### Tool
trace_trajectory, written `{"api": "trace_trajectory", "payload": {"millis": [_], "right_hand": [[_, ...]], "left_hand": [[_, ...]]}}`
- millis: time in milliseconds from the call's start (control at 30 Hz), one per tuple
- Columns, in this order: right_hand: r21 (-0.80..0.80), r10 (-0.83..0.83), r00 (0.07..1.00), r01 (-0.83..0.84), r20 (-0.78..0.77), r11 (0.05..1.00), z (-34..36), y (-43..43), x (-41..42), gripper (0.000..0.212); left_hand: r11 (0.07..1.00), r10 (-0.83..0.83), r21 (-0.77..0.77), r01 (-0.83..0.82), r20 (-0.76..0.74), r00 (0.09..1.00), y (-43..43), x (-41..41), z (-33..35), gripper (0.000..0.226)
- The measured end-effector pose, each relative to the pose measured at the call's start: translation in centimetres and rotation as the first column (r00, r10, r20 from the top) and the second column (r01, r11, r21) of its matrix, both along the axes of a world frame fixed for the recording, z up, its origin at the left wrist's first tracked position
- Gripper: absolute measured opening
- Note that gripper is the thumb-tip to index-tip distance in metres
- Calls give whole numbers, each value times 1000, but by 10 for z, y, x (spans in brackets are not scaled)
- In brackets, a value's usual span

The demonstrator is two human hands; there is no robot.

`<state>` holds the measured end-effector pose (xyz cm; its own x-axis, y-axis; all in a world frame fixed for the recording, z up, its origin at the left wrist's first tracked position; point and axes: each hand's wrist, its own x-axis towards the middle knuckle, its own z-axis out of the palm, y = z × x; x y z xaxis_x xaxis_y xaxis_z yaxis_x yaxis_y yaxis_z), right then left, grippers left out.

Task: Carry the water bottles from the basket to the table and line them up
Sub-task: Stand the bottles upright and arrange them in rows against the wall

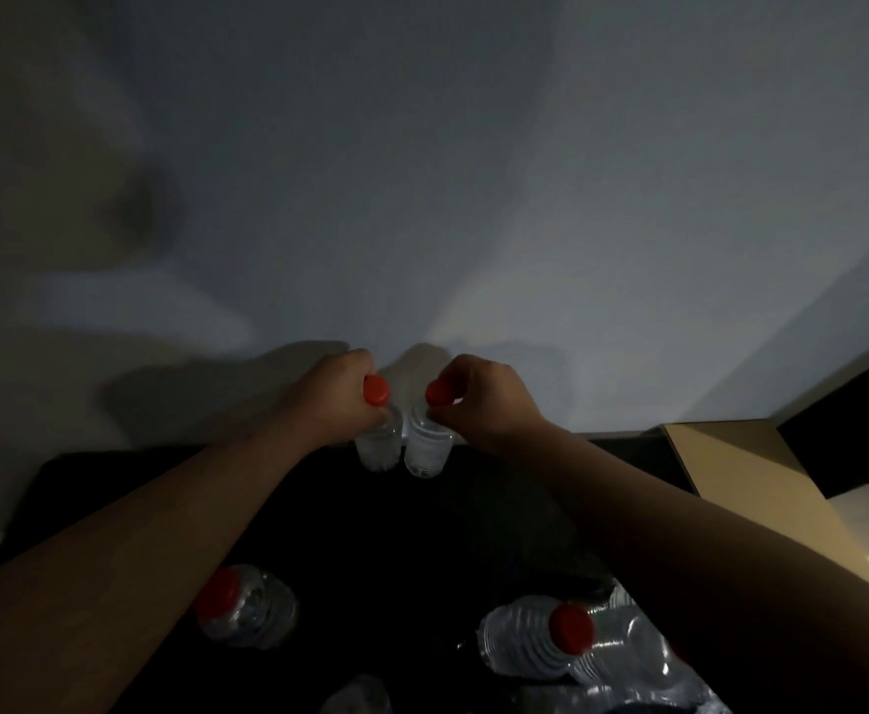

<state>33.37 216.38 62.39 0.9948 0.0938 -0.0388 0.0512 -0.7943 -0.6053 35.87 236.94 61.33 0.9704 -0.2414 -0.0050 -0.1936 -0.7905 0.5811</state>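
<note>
Over the basket (87, 474), left hand (337, 401) grips one red-capped bottle (381, 443), right hand (491, 399) another.

The clear plastic red-capped bottle (380, 440) in the left hand (334, 399) is just left of the right hand's (489, 399) twin bottle (426, 448), over the dark basket's (396, 533) far edge. More bottles (525, 636) lie inside it, nearer. A brown cardboard box (746, 487) stands to its right.

1. We see two clear, red-capped water bottles standing upright, just beside each other, at the far edge of a black surface (499, 507).
2. Our left hand (337, 399) grips the left bottle (381, 438) at its neck.
3. Our right hand (483, 399) pinches the right bottle (426, 448) near its cap.
4. Nearer us, a near-left bottle (249, 608) and a near-right bottle (530, 636) lie tilted in the dark.
</note>
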Motion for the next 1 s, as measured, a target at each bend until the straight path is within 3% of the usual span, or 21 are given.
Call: {"api": "trace_trajectory", "payload": {"millis": [167, 267, 367, 633, 767, 1000], "right_hand": [[69, 5, 999, -8, 43, 998, -9, 7, 4, 33], [69, 5, 999, -7, 32, 998, -14, 4, 6, 46], [90, -2, 998, 8, -69, 996, -19, 2, 6, 54], [151, -59, 942, 115, -331, 982, -38, 12, 10, 76], [177, -86, 948, 145, -305, 974, -47, 16, 10, 66], [257, -131, 973, 178, -191, 950, -56, 18, 19, 73]], "left_hand": [[998, -15, -55, 17, 45, 999, 1, 11, -10, 30], [994, -41, -98, 47, 62, 997, 4, 11, -15, 23], [990, -60, -124, 72, 99, 993, 2, 7, -16, 22], [995, -26, -92, 32, 60, 998, -3, 12, -26, 46], [987, -31, -150, 49, 118, 992, 0, 12, -34, 46], [990, -19, -132, 38, 146, 989, -1, 13, -38, 51]]}}
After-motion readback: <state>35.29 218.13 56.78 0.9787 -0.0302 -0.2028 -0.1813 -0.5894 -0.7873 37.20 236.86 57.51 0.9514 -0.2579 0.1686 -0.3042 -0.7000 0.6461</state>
